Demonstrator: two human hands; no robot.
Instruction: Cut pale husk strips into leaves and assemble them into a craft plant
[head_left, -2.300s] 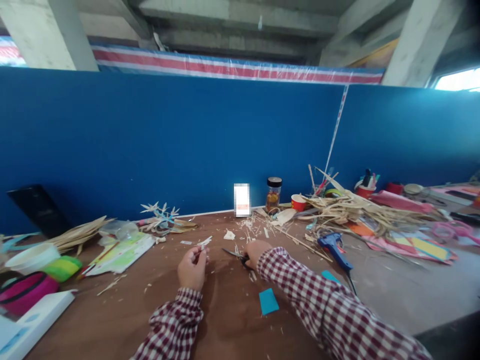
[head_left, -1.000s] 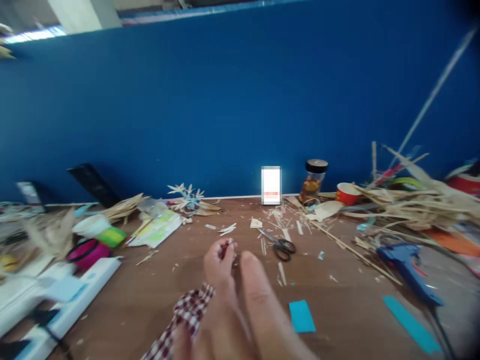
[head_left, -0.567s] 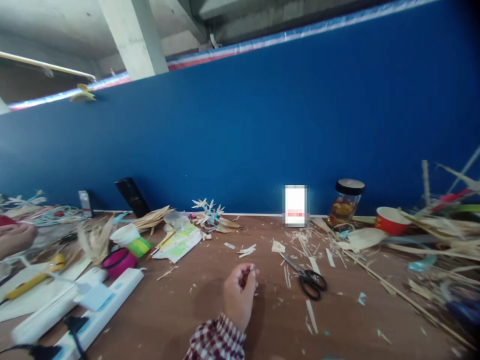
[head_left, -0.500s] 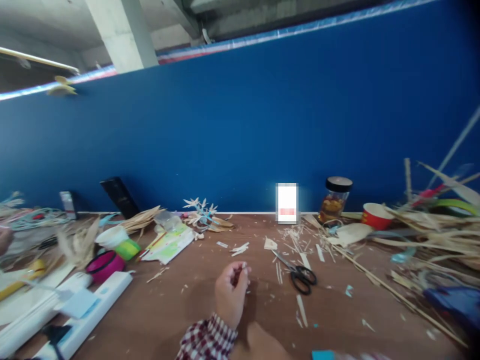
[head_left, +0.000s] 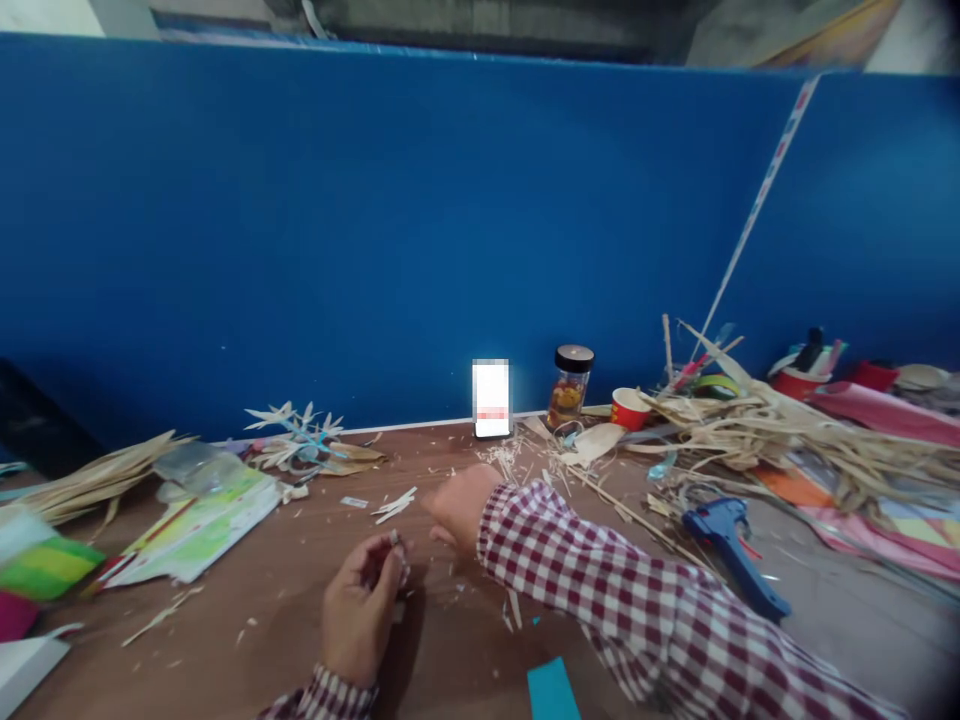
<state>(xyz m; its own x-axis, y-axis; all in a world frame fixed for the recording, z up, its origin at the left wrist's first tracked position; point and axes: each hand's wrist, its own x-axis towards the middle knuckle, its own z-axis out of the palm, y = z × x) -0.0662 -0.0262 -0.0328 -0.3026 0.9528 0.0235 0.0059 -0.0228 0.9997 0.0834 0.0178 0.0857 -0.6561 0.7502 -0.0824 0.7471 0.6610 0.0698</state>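
My left hand [head_left: 361,605] is above the near middle of the table, fingers curled in and thumb and fingertips pinched. A small pale piece [head_left: 395,539], too small to name, shows at the fingertips. My right hand [head_left: 463,505], in a checked sleeve, reaches across from the right with its back to me. Its fingers point left towards several short pale strips [head_left: 395,505] on the wood; whether they hold anything is hidden. Pale shavings [head_left: 504,458] lie just beyond that hand. A white flower-like piece of thin strips [head_left: 300,435] lies farther back on the left.
A bright upright screen [head_left: 492,400] stands against the blue partition [head_left: 450,220]. To its right are a lidded jar [head_left: 570,390], a red paper cup [head_left: 630,408], heaped dry strips [head_left: 750,430] and a blue glue gun [head_left: 735,560]. A painted sheet [head_left: 195,530] lies left.
The view has turned right. My right hand has come from the lower edge up over the table, and its arm now covers where the scissors lay. The left hand keeps its pinch.
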